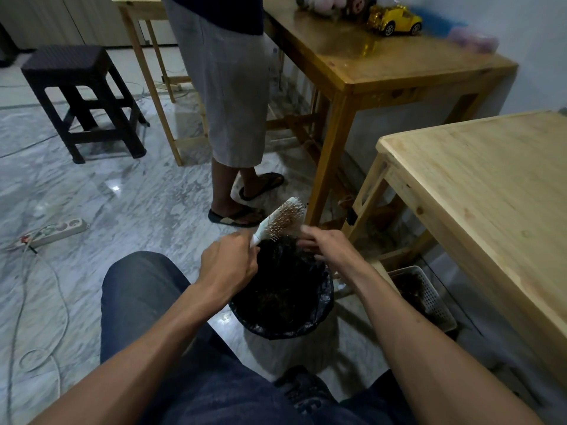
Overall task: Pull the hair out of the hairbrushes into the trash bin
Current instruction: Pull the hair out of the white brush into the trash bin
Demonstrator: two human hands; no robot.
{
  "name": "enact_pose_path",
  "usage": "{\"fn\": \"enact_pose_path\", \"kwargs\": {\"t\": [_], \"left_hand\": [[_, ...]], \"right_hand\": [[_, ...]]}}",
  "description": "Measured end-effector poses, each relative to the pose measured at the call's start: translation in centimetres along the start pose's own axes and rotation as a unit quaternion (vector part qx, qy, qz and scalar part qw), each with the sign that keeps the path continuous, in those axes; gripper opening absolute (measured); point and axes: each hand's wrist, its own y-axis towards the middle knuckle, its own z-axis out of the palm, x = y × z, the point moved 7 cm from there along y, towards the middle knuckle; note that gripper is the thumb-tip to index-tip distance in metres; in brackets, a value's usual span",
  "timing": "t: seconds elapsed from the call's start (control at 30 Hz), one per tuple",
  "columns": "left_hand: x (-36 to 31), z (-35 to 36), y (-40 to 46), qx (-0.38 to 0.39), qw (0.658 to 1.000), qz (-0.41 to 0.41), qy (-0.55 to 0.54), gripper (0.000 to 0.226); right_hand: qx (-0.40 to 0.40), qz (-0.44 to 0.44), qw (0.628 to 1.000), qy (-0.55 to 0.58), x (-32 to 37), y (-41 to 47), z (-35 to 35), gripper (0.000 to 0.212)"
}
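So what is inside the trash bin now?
The bin, lined with a black bag, holds a dark tangled mass of hair. The hands and brush cover its far rim; anything under the hair is hidden.

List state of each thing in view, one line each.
Left hand: shut on brush handle.
Right hand: pinching hair by the bristles.
Brush: held over bin, bristles mostly bare.
Bin: black-lined, full of hair.
Basket: on floor, holds dark clumps.
Power strip: on floor, plug inserted.
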Motion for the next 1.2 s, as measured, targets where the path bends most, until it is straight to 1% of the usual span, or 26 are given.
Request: {"fn": "enact_pose_path", "kwargs": {"t": [0.03, 0.07, 0.17, 0.23, 0.33, 0.4, 0.47, 0.57, 0.6, 0.63, 0.7, 0.73, 0.77, 0.8, 0.83, 0.93, 0.97, 1.1, 1.2], "left_hand": [[-0.2, 0.0, -0.1, 0.000, 1.000, 0.009, -0.001, 0.015], [-0.5, 0.1, -0.2, 0.002, 1.000, 0.020, 0.000, 0.015], [-0.5, -0.1, -0.4, 0.001, 1.000, 0.016, -0.008, 0.018], [0.2, -0.5, -0.2, -0.011, 1.000, -0.010, -0.023, 0.018], [1.0, -0.9, 0.0, -0.024, 0.999, -0.040, -0.022, 0.016], [1.0, -0.9, 0.0, -0.029, 0.998, -0.046, -0.026, 0.016], [0.7, -0.8, -0.1, -0.032, 0.998, -0.044, -0.025, 0.015], [0.2, -0.6, -0.3, -0.033, 0.999, -0.023, 0.006, 0.016], [0.1, -0.6, -0.3, -0.038, 0.999, -0.016, 0.013, 0.016], [0.0, -0.7, -0.3, -0.043, 0.999, -0.010, 0.018, 0.016], [0.0, -0.8, -0.4, -0.048, 0.999, -0.004, 0.026, 0.016], [-0.2, -0.8, -0.5, -0.046, 0.998, 0.000, 0.030, 0.017], [-0.4, -0.7, -0.7, -0.044, 0.998, 0.006, 0.032, 0.017], [-0.6, -0.7, -0.8, -0.041, 0.998, 0.015, 0.034, 0.018], [-0.9, -0.6, -0.9, -0.040, 0.998, 0.025, 0.035, 0.018], [-0.7, -0.7, -1.0, -0.040, 0.999, 0.018, 0.031, 0.018], [-0.3, -0.7, -0.8, -0.041, 0.999, 0.005, 0.030, 0.018], [2.3, -1.2, 0.2, -0.045, 0.997, -0.070, 0.005, 0.018], [3.0, -1.6, 0.6, -0.049, 0.996, -0.076, 0.013, 0.017]], "right_hand": [[-0.004, -0.008, 1.000, 0.027, 0.3, -0.1, 0.2, 0.053], [-0.009, -0.023, 0.999, 0.041, 0.5, 0.0, 0.3, 0.053], [-0.047, -0.057, 0.996, 0.057, 0.5, 0.1, 0.3, 0.025], [-0.059, -0.056, 0.996, 0.044, 0.1, 0.1, 0.0, 0.018], [-0.064, -0.045, 0.996, 0.030, -0.6, -0.1, -0.6, 0.016], [-0.066, -0.039, 0.997, 0.026, -0.8, -0.3, -1.0, 0.015], [-0.070, -0.031, 0.997, 0.006, -0.8, -0.4, -1.1, 0.016], [-0.077, -0.010, 0.997, -0.020, -1.2, 0.2, -1.4, 0.019], [-0.076, -0.003, 0.997, -0.004, -1.3, 0.3, -1.5, 0.020], [-0.072, 0.003, 0.997, 0.024, -1.3, 0.3, -1.4, 0.028], [-0.040, 0.004, 0.996, 0.073, -1.2, 0.2, -0.9, 0.055], [-0.021, -0.002, 0.997, 0.073, -0.9, 0.2, -0.4, 0.065], [-0.003, -0.016, 0.998, 0.059, -0.7, 0.2, 0.1, 0.071], [0.008, -0.033, 0.999, 0.040, -0.5, 0.1, 0.6, 0.072], [0.010, -0.053, 0.998, 0.029, -0.4, 0.1, 1.0, 0.065], [-0.033, -0.092, 0.994, 0.050, -0.4, 0.4, 1.3, 0.021], [-0.042, -0.094, 0.993, 0.055, -0.5, 0.4, 1.2, 0.013], [-0.033, -0.102, 0.994, 0.000, -0.9, -0.2, 0.7, 0.015], [-0.021, -0.089, 0.996, -0.009, -1.6, -0.9, 0.5, 0.013]]}}
